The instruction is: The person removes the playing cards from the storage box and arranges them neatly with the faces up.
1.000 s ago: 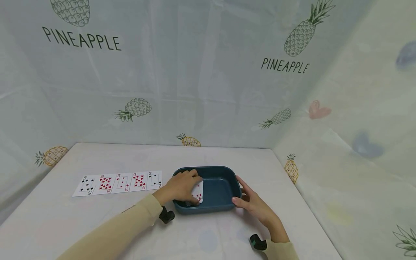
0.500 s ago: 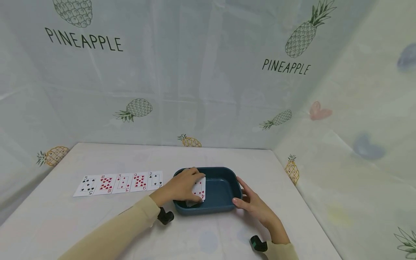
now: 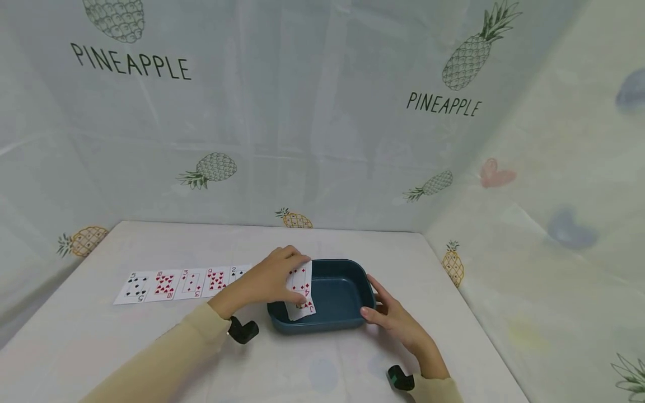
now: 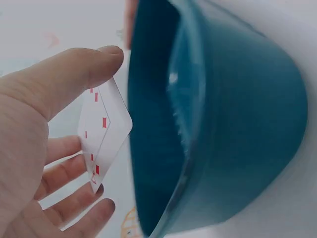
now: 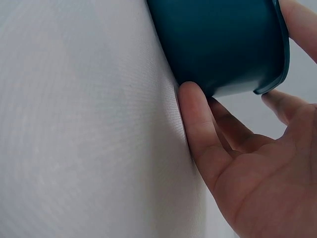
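Observation:
My left hand (image 3: 274,275) pinches a four of diamonds playing card (image 3: 301,279) between thumb and fingers, raised over the left end of a dark teal rectangular dish (image 3: 347,296). In the left wrist view the card (image 4: 101,131) tilts beside the dish wall (image 4: 247,109). Below it in the dish, a red-marked jack (image 3: 302,310) shows part of its face; the left hand and the four hide the rest. My right hand (image 3: 400,324) grips the dish's right end, its thumb at the near rim. In the right wrist view its fingers (image 5: 198,114) reach to the underside.
Left of the dish lies a row of face-up cards: a five of spades (image 3: 134,287), a ten of hearts (image 3: 163,285), a three of diamonds (image 3: 190,284) and more. The left arm partly covers the two (image 3: 238,272). White cloth (image 3: 322,358) covers the table.
The left hand has lifted the four of diamonds up and to the left, uncovering the jack beneath. My right hand and the dish stay in place.

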The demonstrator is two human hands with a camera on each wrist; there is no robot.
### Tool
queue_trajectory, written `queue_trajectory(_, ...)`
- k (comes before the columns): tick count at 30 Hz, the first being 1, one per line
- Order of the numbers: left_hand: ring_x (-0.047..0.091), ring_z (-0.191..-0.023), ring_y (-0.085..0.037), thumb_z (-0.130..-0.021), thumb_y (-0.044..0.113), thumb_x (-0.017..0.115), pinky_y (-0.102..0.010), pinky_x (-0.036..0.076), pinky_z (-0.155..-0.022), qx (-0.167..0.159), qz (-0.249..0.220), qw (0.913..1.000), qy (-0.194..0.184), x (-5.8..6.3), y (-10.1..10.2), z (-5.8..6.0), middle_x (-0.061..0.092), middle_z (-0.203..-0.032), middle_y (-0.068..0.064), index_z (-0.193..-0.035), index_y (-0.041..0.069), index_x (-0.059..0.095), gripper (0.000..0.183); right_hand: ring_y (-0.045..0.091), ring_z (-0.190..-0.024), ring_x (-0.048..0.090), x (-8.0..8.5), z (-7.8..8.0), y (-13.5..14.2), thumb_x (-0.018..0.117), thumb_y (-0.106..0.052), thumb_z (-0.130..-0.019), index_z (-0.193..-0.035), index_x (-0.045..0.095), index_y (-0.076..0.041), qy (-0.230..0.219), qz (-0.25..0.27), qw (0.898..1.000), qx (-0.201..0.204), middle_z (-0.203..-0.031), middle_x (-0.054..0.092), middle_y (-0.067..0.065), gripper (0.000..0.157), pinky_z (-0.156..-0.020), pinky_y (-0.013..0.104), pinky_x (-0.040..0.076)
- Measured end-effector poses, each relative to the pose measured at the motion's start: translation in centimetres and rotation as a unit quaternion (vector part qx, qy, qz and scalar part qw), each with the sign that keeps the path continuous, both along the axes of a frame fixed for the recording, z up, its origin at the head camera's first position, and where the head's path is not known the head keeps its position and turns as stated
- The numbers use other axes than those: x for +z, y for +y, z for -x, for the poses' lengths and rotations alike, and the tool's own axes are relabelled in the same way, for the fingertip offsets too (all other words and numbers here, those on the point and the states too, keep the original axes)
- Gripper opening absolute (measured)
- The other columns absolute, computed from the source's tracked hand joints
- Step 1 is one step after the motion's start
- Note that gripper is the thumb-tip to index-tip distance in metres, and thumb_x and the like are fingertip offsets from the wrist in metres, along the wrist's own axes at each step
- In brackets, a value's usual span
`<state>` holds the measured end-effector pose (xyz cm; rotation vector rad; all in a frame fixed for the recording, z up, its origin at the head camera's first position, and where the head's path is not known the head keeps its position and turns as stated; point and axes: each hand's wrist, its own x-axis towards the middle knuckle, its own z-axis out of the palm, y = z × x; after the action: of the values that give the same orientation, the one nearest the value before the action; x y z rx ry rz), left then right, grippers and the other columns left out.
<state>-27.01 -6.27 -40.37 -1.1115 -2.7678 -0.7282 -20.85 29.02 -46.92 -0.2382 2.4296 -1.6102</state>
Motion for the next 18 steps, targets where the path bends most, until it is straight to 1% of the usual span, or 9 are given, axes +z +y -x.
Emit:
queue_trajectory(2, 0.050, -0.123, -0.020, -0.078, 0.043, 0.095, -0.040, 0.051, -0.100, 0.010, -0.008, 0.9999, -0.002, 0.4, -0.8, -0.3, 0.057, -0.137, -0.002, -0.152, 0.011, 0.057, 0.089, 0.034, -0.138, 0.055, 0.0, 0.0, 0.0, 0.071, -0.026, -0.102, -0.170, 0.024, -0.036, 0.002, 0.001, 1.000, 0.000, -0.161, 0.043, 0.024, 0.083, -0.104, 0.041, 0.051)
queue_trajectory(6, 0.052, -0.125, -0.023, -0.078, 0.041, 0.095, -0.043, 0.051, -0.103, 0.027, -0.015, 0.9995, 0.003, 1.1, -2.5, -0.8, 0.057, -0.137, -0.003, -0.152, 0.010, 0.058, 0.088, 0.035, -0.139, 0.054, 0.0, 0.1, 0.0, 0.072, -0.027, -0.102, -0.170, 0.023, -0.034, 0.003, 0.002, 1.000, 0.006, -0.162, 0.042, 0.025, 0.084, -0.104, 0.040, 0.051)
queue_trajectory(9, 0.052, -0.124, -0.024, -0.078, 0.040, 0.095, -0.045, 0.051, -0.103, 0.042, -0.017, 0.9989, 0.008, 1.1, -3.9, -1.1, 0.058, -0.136, -0.002, -0.151, 0.010, 0.059, 0.088, 0.035, -0.140, 0.054, 0.0, 0.1, 0.0, 0.072, -0.027, -0.102, -0.170, 0.022, -0.034, 0.002, 0.003, 1.000, 0.010, -0.162, 0.042, 0.025, 0.085, -0.105, 0.040, 0.051)
queue_trajectory(13, 0.052, -0.126, -0.026, -0.077, 0.041, 0.096, -0.048, 0.051, -0.105, 0.065, -0.018, 0.9977, 0.005, 1.0, -5.7, -1.6, 0.058, -0.138, -0.003, -0.151, 0.011, 0.059, 0.088, 0.035, -0.139, 0.054, 0.0, 0.0, -0.1, 0.070, -0.025, -0.103, -0.170, 0.022, -0.034, 0.001, 0.007, 1.000, 0.013, -0.161, 0.041, 0.026, 0.084, -0.104, 0.038, 0.051)
queue_trajectory(18, 0.054, -0.125, -0.028, -0.076, 0.041, 0.097, -0.051, 0.051, -0.105, 0.077, -0.016, 0.9969, 0.006, 0.8, -7.6, -2.1, 0.059, -0.136, -0.005, -0.150, 0.009, 0.060, 0.088, 0.036, -0.140, 0.053, 0.0, -0.1, 0.0, 0.071, -0.027, -0.103, -0.171, 0.021, -0.033, 0.003, 0.009, 1.000, 0.012, -0.162, 0.040, 0.027, 0.085, -0.103, 0.036, 0.052)
